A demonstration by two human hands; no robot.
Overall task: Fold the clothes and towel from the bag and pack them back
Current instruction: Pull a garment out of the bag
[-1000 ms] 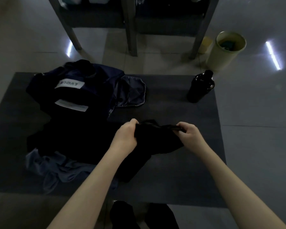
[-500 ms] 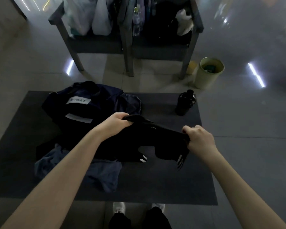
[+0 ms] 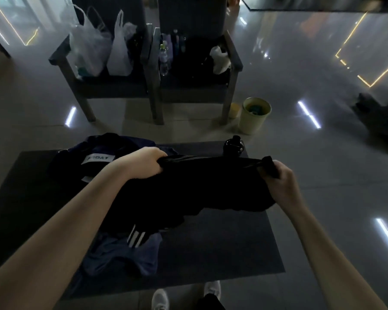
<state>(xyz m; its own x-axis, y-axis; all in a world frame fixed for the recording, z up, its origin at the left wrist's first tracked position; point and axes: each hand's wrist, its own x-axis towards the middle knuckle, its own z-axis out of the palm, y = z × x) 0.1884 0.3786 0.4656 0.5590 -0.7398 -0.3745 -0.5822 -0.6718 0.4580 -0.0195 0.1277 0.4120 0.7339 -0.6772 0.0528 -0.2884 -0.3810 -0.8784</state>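
Observation:
A black garment (image 3: 208, 184) with white stripes near its lower edge hangs stretched in the air over the dark mat (image 3: 222, 249). My left hand (image 3: 143, 162) grips its left top corner. My right hand (image 3: 278, 177) grips the bunched right top corner. Behind my left arm lies the dark navy bag (image 3: 94, 157) with a white label, open and slumped on the mat. A blue-grey cloth (image 3: 121, 256) lies crumpled on the mat below the garment, partly hidden by my left forearm.
A black bottle (image 3: 233, 146) stands at the mat's far right edge. Two dark chairs (image 3: 150, 86) with plastic bags and bottles stand behind the mat, with a pale bin (image 3: 253, 118) to their right. My shoes (image 3: 159, 300) are at the mat's near edge.
Both hands have lifted the black garment off the mat and pulled apart, spreading it wide. The view has tilted up, showing the chairs.

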